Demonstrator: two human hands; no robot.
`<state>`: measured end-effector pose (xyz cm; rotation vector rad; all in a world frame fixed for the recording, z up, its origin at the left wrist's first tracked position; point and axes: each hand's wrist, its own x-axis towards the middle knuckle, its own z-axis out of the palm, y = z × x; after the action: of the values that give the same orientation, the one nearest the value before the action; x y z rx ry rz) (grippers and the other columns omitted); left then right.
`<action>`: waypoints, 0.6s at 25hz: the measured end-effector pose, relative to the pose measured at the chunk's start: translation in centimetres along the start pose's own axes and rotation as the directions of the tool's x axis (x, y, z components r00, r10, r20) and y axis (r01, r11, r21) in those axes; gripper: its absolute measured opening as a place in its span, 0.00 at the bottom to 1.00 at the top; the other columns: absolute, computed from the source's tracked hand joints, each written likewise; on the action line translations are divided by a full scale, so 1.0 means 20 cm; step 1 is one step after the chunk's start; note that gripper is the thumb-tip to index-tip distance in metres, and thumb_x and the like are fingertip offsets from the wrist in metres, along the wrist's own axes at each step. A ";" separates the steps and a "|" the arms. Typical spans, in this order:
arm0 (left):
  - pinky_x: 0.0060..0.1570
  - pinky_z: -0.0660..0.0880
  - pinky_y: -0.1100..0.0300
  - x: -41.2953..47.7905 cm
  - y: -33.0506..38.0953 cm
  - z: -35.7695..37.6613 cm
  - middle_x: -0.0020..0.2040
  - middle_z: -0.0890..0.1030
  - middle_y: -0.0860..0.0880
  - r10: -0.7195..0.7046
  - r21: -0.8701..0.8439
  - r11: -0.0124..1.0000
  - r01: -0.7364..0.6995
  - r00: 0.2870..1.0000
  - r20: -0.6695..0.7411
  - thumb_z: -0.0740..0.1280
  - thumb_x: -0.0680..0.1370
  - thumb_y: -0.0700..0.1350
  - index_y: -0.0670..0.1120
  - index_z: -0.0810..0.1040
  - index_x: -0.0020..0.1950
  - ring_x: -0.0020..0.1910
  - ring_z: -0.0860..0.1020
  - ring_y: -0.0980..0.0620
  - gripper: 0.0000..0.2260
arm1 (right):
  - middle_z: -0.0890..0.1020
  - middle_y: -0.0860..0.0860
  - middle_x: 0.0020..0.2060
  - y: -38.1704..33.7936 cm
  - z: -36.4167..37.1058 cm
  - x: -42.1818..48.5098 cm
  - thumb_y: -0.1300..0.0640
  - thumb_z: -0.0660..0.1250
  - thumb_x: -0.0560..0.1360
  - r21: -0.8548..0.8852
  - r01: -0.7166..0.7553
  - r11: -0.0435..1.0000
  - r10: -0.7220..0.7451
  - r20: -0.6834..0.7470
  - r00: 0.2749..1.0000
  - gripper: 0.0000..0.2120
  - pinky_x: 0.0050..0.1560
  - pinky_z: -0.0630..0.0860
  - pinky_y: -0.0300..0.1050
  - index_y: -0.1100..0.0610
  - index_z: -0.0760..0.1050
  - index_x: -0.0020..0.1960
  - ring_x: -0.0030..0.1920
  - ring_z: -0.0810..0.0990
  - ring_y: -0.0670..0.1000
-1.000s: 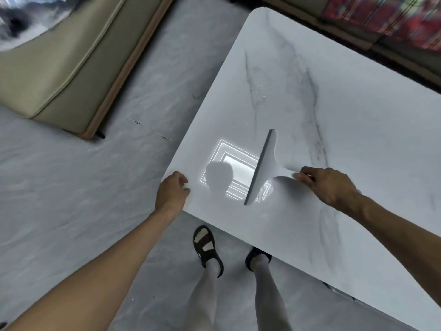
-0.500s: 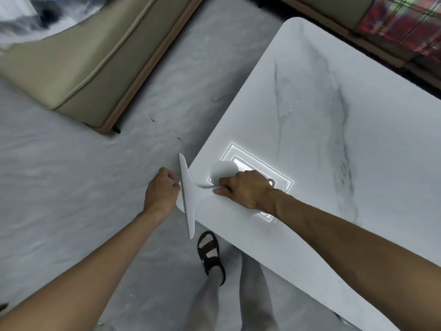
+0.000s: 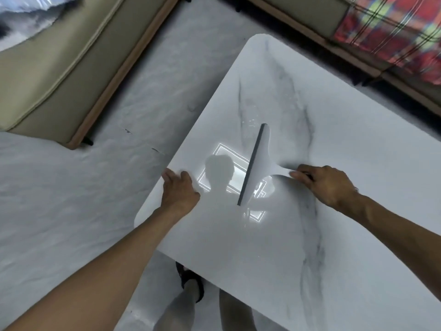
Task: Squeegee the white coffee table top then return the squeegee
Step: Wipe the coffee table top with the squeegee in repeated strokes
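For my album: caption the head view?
Right hand holds white wide-bladed squeegee on white marbled tabletop; left hand at edge.
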<state>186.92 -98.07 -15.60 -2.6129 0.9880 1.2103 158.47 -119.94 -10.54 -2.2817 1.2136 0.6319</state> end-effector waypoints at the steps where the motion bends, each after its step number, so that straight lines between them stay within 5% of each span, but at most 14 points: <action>1: 0.60 0.72 0.49 0.02 0.04 -0.01 0.68 0.58 0.30 -0.047 0.016 0.999 0.046 0.998 0.045 0.63 0.71 0.40 0.40 0.66 0.61 0.68 0.62 0.33 0.19 | 0.77 0.47 0.31 0.05 -0.05 -0.02 0.26 0.44 0.72 -0.006 -0.030 1.000 0.030 -0.014 0.999 0.26 0.36 0.69 0.47 0.40 0.72 0.47 0.37 0.78 0.54; 5: 0.45 0.73 0.55 0.02 0.07 -0.05 0.59 0.66 0.39 -0.061 -0.063 0.996 0.066 0.995 0.073 0.59 0.69 0.37 0.43 0.65 0.56 0.56 0.71 0.39 0.16 | 0.80 0.43 0.34 -0.05 -0.13 0.01 0.25 0.43 0.71 -0.010 0.101 0.995 -0.101 0.010 0.995 0.21 0.38 0.67 0.46 0.34 0.68 0.48 0.43 0.81 0.55; 8: 0.42 0.71 0.55 0.00 -0.02 -0.11 0.47 0.73 0.44 -0.176 -0.321 0.939 0.124 0.974 -0.139 0.60 0.72 0.36 0.45 0.66 0.50 0.45 0.75 0.40 0.09 | 0.82 0.46 0.52 -0.40 -0.04 0.14 0.32 0.49 0.77 -0.064 0.362 0.930 -0.357 0.086 0.930 0.18 0.44 0.71 0.47 0.36 0.71 0.58 0.52 0.81 0.56; 10: 0.43 0.73 0.54 0.00 -0.13 -0.15 0.44 0.77 0.45 -0.262 -0.462 0.880 0.112 0.925 -0.276 0.61 0.73 0.34 0.43 0.68 0.51 0.43 0.78 0.41 0.09 | 0.81 0.49 0.52 -0.66 0.06 0.23 0.35 0.49 0.79 -0.115 0.483 0.868 -0.469 0.134 0.873 0.19 0.43 0.70 0.47 0.43 0.73 0.56 0.51 0.80 0.57; 15: 0.36 0.67 0.58 0.09 -0.18 -0.21 0.44 0.76 0.44 -0.199 -0.419 0.905 0.074 0.944 -0.264 0.62 0.76 0.35 0.45 0.66 0.51 0.39 0.74 0.45 0.09 | 0.81 0.51 0.51 -0.82 0.12 0.36 0.37 0.50 0.79 -0.100 0.460 0.882 -0.446 0.136 0.884 0.19 0.43 0.63 0.45 0.46 0.75 0.56 0.51 0.79 0.57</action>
<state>192.64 -97.71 -14.66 -3.2058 0.6178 1.1008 175.61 -114.83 -13.57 -2.4800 0.5598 0.6571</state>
